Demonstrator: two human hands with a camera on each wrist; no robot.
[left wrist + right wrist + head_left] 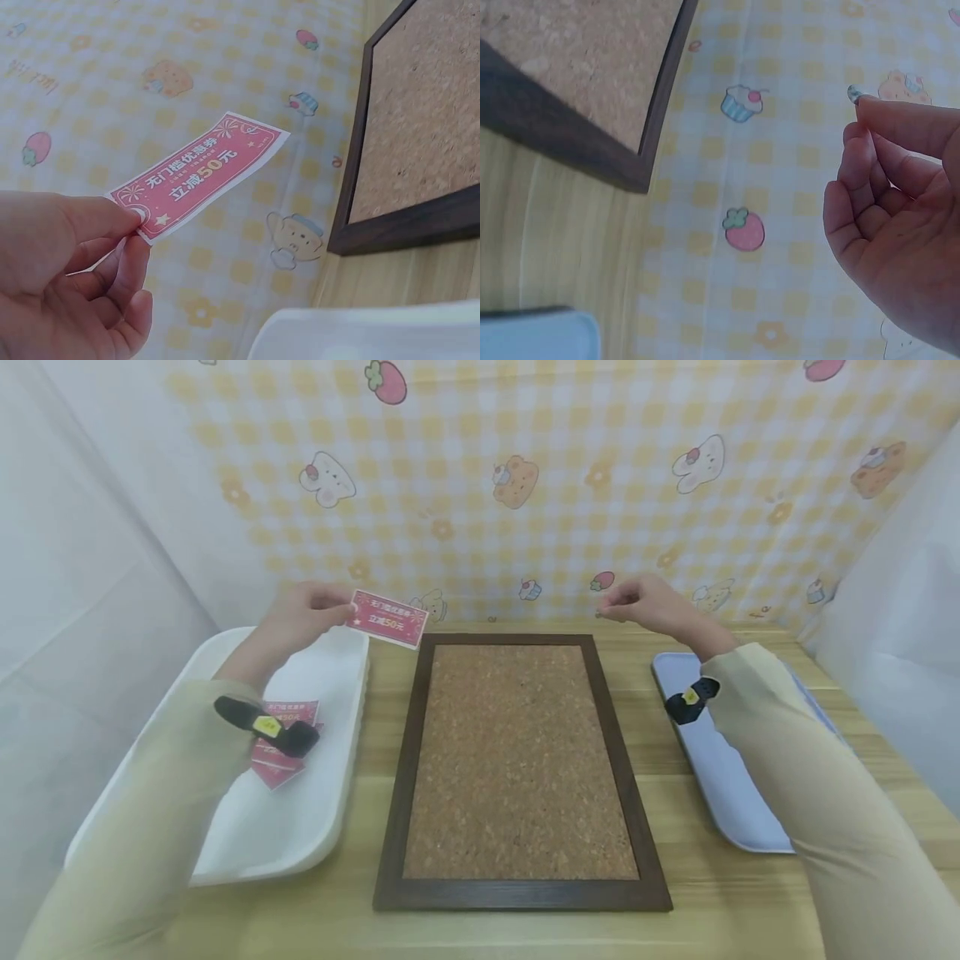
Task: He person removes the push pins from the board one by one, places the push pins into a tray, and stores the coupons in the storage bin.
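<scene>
My left hand (303, 614) pinches a red paper coupon (387, 620) by one corner, above the far end of the white tray. The left wrist view shows the coupon (199, 176) printed side up, with thumb and forefinger on its edge. On the other side, my right hand (643, 603) is raised beyond the board's far right corner. Between its thumb and forefinger it pinches a small shiny thumbtack (853, 94), mostly covered by the fingertips. Between the hands lies a cork board (517, 760) in a dark wooden frame, its cork face bare.
A white tray (352, 752) on the left holds several more red coupons (279, 768), partly hidden by my left wrist. To the right lies a shallow blue tray (738, 802), partly covered by my right forearm. A yellow checked cloth (465, 468) hangs behind the wooden table (360, 893).
</scene>
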